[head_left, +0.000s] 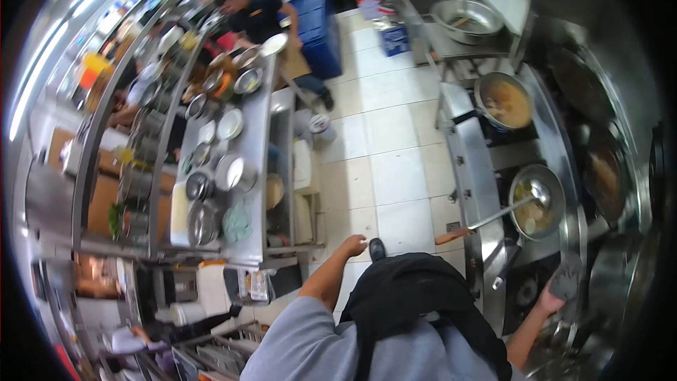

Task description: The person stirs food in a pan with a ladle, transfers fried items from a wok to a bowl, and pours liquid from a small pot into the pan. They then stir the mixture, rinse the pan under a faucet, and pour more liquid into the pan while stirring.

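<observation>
tiled aisle [395,169] open between counter [254,169] and stove edge [479,190]; left hand [352,245] fingers loose, empty; right hand [553,296] fingers clamped on grey cloth [566,275].

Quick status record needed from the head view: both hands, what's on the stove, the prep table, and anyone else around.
right hand: grips a grey cloth at the stove's front edge
left hand: hangs free over the tiled floor, holding nothing
near pan: yellowish food, ladle with wooden handle resting in it
far pan: orange-brown liquid
prep table: steel, crowded with metal bowls and lidded pots
other people: one in dark top at the table's far end
</observation>
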A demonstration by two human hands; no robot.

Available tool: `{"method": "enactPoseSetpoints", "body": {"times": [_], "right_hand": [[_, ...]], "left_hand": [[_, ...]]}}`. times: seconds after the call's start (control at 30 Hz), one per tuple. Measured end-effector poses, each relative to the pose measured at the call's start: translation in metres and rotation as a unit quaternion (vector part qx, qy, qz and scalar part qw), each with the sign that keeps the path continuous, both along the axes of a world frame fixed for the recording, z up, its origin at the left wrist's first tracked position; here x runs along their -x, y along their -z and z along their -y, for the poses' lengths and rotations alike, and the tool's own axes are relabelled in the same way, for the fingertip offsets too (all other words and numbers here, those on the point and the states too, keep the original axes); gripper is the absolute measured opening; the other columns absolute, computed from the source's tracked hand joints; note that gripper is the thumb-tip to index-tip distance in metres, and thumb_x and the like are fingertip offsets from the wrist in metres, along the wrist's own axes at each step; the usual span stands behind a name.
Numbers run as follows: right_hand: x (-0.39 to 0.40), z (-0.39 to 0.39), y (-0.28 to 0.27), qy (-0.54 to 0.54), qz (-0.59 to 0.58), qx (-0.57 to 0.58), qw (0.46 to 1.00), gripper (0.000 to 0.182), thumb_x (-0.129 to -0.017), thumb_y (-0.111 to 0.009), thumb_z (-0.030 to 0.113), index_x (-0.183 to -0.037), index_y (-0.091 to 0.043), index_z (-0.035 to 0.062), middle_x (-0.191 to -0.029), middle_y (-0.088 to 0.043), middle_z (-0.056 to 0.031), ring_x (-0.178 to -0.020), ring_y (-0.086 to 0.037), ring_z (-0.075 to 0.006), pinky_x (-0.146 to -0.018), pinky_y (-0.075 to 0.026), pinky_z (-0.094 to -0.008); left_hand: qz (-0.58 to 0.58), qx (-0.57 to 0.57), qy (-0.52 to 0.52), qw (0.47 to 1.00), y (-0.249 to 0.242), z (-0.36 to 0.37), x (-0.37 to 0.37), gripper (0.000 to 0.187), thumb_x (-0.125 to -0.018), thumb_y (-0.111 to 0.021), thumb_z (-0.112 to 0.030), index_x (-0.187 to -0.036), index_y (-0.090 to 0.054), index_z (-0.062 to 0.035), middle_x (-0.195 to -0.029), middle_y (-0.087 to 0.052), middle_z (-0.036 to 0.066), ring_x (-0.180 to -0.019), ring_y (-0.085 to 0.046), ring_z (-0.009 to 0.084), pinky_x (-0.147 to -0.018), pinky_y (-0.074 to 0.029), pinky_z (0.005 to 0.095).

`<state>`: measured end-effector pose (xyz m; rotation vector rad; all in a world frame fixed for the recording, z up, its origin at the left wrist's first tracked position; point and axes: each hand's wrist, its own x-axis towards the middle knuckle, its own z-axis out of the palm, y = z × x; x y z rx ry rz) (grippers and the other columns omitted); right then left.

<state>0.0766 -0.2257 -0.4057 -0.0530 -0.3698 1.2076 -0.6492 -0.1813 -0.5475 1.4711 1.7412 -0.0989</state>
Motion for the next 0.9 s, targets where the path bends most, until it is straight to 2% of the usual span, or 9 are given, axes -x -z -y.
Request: {"method": "enactPoseSetpoints", "body": {"times": [0.13, 0.17, 0.2, 0.23, 0.27, 0.43, 0.57, 0.8, 0.9], "right_hand": [[0.031, 0.004, -0.026, 0.030, -0.001, 0.027, 0.999, 0.054, -0.099, -0.041, 0.025, -0.146, -0.038, -0.0026, -0.155, -0.037, -0.0165, -0.144, -0.034, -0.0325, -0.122, -0.020, -0.0470], [0.012, -0.009, -0.005, -0.057, 0.007, -0.129, 0.990, 0.046, -0.100, -0.038, 0.035, -0.129, -0.056, 0.0026, -0.134, -0.058, -0.0125, -0.122, -0.053, -0.0274, -0.109, -0.038, -0.0427], [0.045, -0.014, -0.061, 0.204, -0.069, 0.204, 0.955, 0.039, -0.100, -0.039, 0.033, -0.118, -0.060, 0.0051, -0.120, -0.064, -0.0099, -0.108, -0.057, -0.0245, -0.101, -0.043, -0.0421], [0.021, -0.014, -0.033, 0.136, -0.042, 0.117, 0.983, 0.039, -0.100, -0.040, 0.035, -0.116, -0.062, 0.0069, -0.118, -0.065, -0.0107, -0.107, -0.059, -0.0260, -0.100, -0.045, -0.0434], [0.009, -0.018, -0.019, 0.184, -0.081, 0.129, 0.971, 0.050, -0.098, -0.041, 0.036, -0.127, -0.056, -0.0019, -0.136, -0.056, -0.0205, -0.129, -0.049, -0.0399, -0.114, -0.032, -0.0541], [-0.022, -0.058, -0.038, 0.177, -0.079, 0.101, 0.976, 0.048, -0.095, -0.038, 0.036, -0.118, -0.061, -0.0008, -0.129, -0.060, -0.0228, -0.123, -0.054, -0.0419, -0.110, -0.038, -0.0555], [-0.024, -0.103, -0.081, 0.160, -0.110, 0.305, 0.932, 0.054, -0.099, -0.031, 0.039, -0.121, -0.057, -0.0033, -0.128, -0.059, -0.0237, -0.122, -0.054, -0.0432, -0.109, -0.040, -0.0555], [-0.061, -0.203, -0.071, 0.100, -0.136, 0.227, 0.959, 0.058, -0.103, -0.030, 0.050, -0.122, -0.059, 0.0028, -0.121, -0.061, -0.0266, -0.115, -0.059, -0.0399, -0.094, -0.053, -0.0475], [-0.076, -0.227, -0.077, 0.133, -0.147, 0.336, 0.921, 0.037, -0.103, -0.047, 0.040, -0.110, -0.063, 0.0071, -0.089, -0.065, -0.0142, -0.070, -0.061, -0.0206, -0.058, -0.053, -0.0286]], "left_hand": [[0.016, 0.074, -0.023, 0.997, 0.031, 0.013, 0.032, 0.046, -0.089, -0.058, -0.032, -0.126, -0.063, -0.0046, -0.126, -0.063, 0.023, -0.117, -0.059, 0.0382, -0.100, -0.047, 0.0443], [0.001, 0.036, 0.071, 0.997, 0.041, 0.011, 0.041, 0.047, -0.089, -0.059, -0.031, -0.126, -0.063, -0.0028, -0.122, -0.064, 0.025, -0.114, -0.062, 0.0377, -0.098, -0.048, 0.0436], [0.053, 0.070, -0.021, 0.996, 0.057, 0.012, 0.048, 0.046, -0.088, -0.059, -0.029, -0.124, -0.063, 0.0006, -0.104, -0.070, 0.024, -0.091, -0.070, 0.0320, -0.081, -0.056, 0.0415], [0.090, 0.119, -0.014, 0.989, 0.035, 0.004, 0.042, 0.044, -0.090, -0.060, -0.023, -0.126, -0.061, 0.0035, -0.085, -0.069, 0.019, -0.065, -0.067, 0.0239, -0.061, -0.056, 0.0376], [0.159, -0.064, 0.265, 0.949, 0.058, 0.006, 0.064, 0.043, -0.093, -0.060, -0.017, -0.130, -0.056, 0.0052, -0.075, -0.065, 0.013, -0.055, -0.060, 0.0176, -0.047, -0.050, 0.0335], [0.228, 0.122, -0.063, 0.964, 0.027, -0.001, 0.045, 0.043, -0.098, -0.057, -0.017, -0.136, -0.050, 0.0018, -0.077, -0.065, 0.009, -0.058, -0.061, 0.0188, -0.045, -0.048, 0.0331], [0.064, 0.146, -0.040, 0.986, -0.054, -0.018, 0.000, 0.043, -0.099, -0.056, -0.019, -0.138, -0.049, -0.0015, -0.082, -0.065, 0.009, -0.062, -0.063, 0.0196, -0.047, -0.048, 0.0327], [0.076, 0.094, -0.025, 0.992, -0.069, -0.028, -0.020, 0.044, -0.097, -0.055, -0.019, -0.138, -0.048, -0.0027, -0.085, -0.066, 0.010, -0.067, -0.065, 0.0193, -0.049, -0.049, 0.0339], [0.081, 0.075, -0.010, 0.994, -0.075, -0.023, -0.026, 0.044, -0.097, -0.055, -0.018, -0.137, -0.048, -0.0015, -0.086, -0.066, 0.010, -0.069, -0.066, 0.0194, -0.051, -0.050, 0.0335]]}}
